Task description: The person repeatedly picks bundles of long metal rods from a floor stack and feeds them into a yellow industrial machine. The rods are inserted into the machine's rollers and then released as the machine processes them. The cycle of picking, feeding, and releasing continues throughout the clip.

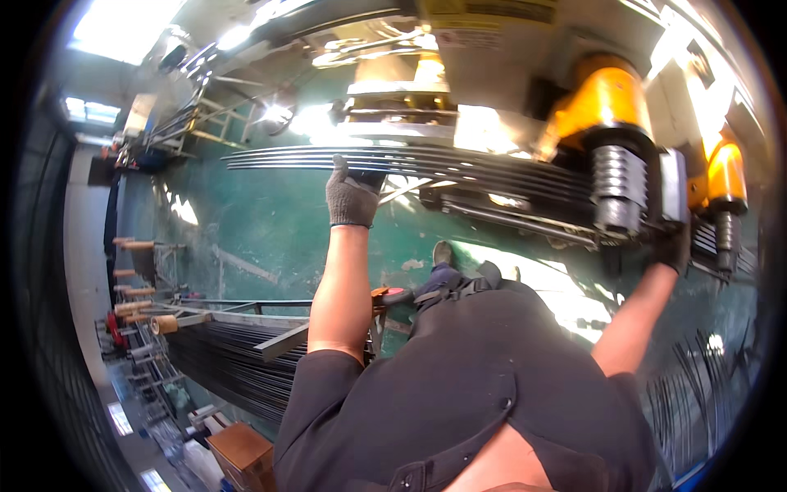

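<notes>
my left hand [352, 201], in a grey knit glove, holds the set of dark rods [475, 168] with the thumb up against them; the fingers are out of sight. my right hand [672, 248], in a dark glove, is at the far right below a silver block [672, 184]; it is mostly hidden, so i cannot tell whether it is spread or gripping.

the rods lie side by side in a flat row, running from free ends left of my left hand to the ribbed metal cylinder [619, 189] at right.

handling: i judge the rods stiff lengthwise, moderately heavy as a set, and liable to flex at the unsupported left end. the shiny surface may be slippery; rods could slide over one another under a loose grip. breakage seems unlikely. take hold from beneath, well left of the cylinder, thumb over the near edge, keeping the row flat. keep fingers clear of the cylinder.

above the cylinder stands a yellow housing [611, 94]; farther right is a second yellow unit [725, 172]. near left, over the green floor [254, 213], lies a stack of similar rods [238, 361].
</notes>
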`<state>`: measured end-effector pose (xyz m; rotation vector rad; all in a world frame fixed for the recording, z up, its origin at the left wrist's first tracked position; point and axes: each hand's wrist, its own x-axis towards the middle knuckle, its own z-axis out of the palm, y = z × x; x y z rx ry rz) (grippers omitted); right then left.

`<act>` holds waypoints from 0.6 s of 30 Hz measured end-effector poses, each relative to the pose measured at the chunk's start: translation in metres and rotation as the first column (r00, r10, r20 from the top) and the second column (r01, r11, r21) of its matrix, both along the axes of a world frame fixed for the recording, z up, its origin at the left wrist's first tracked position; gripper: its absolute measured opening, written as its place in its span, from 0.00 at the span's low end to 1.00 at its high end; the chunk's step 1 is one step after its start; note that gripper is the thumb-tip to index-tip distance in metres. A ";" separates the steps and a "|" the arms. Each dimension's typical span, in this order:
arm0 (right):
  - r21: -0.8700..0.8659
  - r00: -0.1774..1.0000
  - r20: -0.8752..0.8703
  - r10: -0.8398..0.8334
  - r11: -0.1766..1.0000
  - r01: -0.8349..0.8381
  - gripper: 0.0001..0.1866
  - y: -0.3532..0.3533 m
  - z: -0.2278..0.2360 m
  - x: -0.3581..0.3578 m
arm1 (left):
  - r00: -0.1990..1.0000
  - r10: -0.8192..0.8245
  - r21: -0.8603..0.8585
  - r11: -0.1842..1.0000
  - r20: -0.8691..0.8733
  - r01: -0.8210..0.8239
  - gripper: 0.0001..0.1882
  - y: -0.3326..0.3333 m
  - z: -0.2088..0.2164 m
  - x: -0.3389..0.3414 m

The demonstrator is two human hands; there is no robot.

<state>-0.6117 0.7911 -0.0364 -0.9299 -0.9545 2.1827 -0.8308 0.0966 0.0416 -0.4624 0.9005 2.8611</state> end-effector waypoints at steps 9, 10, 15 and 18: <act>0.107 0.892 0.173 -0.418 0.908 0.404 0.23 -0.114 -0.001 0.038 | 0.943 0.334 -0.063 0.940 -0.010 -0.334 0.21 -0.237 -0.017 -0.102; 0.072 0.864 0.289 -0.412 0.909 0.410 0.22 -0.123 -0.027 0.050 | 0.927 0.374 -0.075 0.924 -0.010 -0.374 0.21 -0.267 -0.017 -0.116; -0.291 0.903 0.378 -0.203 0.900 0.324 0.23 -0.163 -0.169 0.141 | 0.894 0.449 -0.223 0.873 0.014 -0.435 0.20 -0.388 -0.029 -0.181; -0.329 0.889 0.450 -0.090 0.908 0.258 0.21 -0.200 -0.203 0.160 | 0.863 0.505 -0.384 0.800 0.015 -0.461 0.17 -0.443 -0.033 -0.197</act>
